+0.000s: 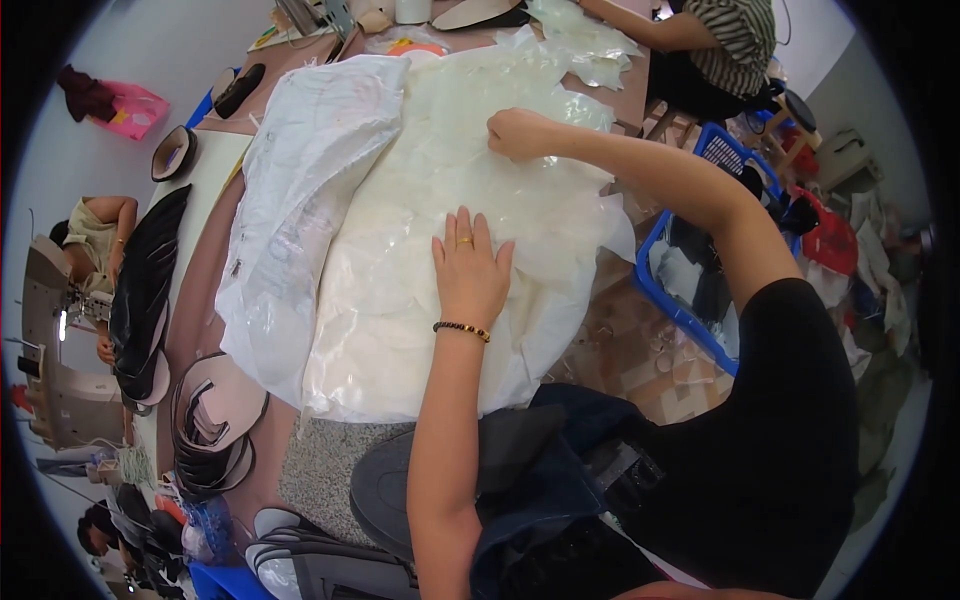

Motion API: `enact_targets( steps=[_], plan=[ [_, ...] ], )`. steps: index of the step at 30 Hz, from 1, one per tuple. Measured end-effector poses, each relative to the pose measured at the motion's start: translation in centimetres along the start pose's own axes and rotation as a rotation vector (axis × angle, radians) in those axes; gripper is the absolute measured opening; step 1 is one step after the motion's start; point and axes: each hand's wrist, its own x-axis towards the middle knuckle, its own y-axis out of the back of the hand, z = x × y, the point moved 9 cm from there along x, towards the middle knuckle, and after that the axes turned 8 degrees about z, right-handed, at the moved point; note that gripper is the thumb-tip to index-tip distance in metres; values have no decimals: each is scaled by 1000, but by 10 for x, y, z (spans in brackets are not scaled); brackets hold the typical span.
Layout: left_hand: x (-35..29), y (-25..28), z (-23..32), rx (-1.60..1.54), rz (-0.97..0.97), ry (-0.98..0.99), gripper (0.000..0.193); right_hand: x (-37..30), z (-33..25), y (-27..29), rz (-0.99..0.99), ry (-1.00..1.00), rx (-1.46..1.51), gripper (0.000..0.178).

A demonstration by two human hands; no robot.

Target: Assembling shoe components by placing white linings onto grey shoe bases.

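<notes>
A broad layer of glossy, cream-coloured, see-through sheets (390, 290) with ragged edges lies over the work table. My left hand (472, 260) rests on it palm down, fingers stretched out and a little apart; a ring and a beaded bracelet show on that arm. Farther off and to the right, my right hand (522, 135) is closed against the same layer. Whatever its fingers grip, if anything, is hidden. Left of the sheets lies a crumpled white woven plastic sack (305, 190).
A blue plastic basket (648, 270) with dark and pale pieces stands right of the table. Stacked dark shoe pieces (215, 420) lie to the left, near black material (148, 290) and a sewing machine (60, 340). Co-workers sit at far right and left; one's arm (640, 22) reaches over the far sheets.
</notes>
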Motion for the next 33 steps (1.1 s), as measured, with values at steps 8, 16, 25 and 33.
enact_targets(
  steps=[8,16,25,33],
  plan=[
    [2,1,-1,0,23,-10,54,36,31,34,77,-54,88,25],
    [2,5,-1,-9,-10,-9,54,112,50,27,141,-50,12,22],
    [12,10,1,-11,-35,-42,53,130,60,27,-73,13,-217,23],
    [13,13,-6,-71,-47,-78,49,112,55,43,-20,113,-83,20]
  ],
)
